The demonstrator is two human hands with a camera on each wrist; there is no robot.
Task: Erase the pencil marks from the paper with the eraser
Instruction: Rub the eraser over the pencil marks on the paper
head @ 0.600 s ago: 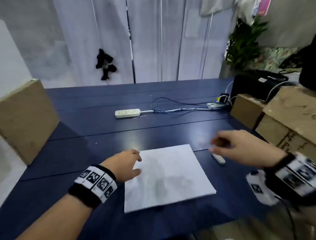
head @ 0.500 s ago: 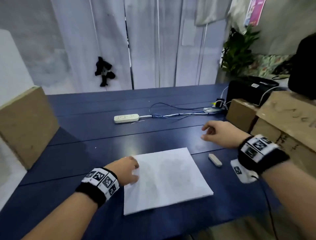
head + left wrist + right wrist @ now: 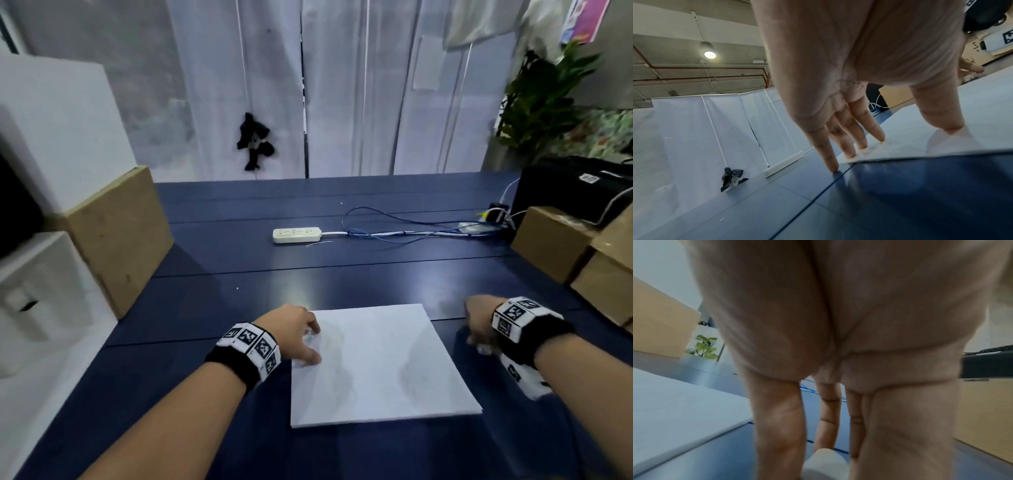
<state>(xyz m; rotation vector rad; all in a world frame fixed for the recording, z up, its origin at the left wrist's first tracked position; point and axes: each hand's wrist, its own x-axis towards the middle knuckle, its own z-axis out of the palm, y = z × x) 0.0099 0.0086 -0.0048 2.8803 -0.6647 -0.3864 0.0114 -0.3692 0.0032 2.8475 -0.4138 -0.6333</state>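
Note:
A white sheet of paper (image 3: 376, 363) lies flat on the dark blue table (image 3: 239, 267), with faint grey pencil marks (image 3: 416, 373) on it. My left hand (image 3: 296, 334) presses on the sheet's left edge with straight fingers (image 3: 859, 129); the little finger touches the table beside it. My right hand (image 3: 478, 322) is down on the table just right of the paper. In the right wrist view the white eraser (image 3: 825, 465) lies between the thumb (image 3: 779, 426) and the fingers, which touch its two sides. From the head view only a sliver of the eraser (image 3: 484, 350) shows.
A white power strip (image 3: 297, 235) and blue cables (image 3: 411, 229) lie across the table's far half. Cardboard boxes (image 3: 555, 246) and a black case (image 3: 575, 192) line the right side. Another cardboard box (image 3: 120, 236) stands at the left edge.
My right hand has come back from beyond the eraser and dropped onto it, thumb and fingers closing on its sides. The left hand stays on the paper's left edge.

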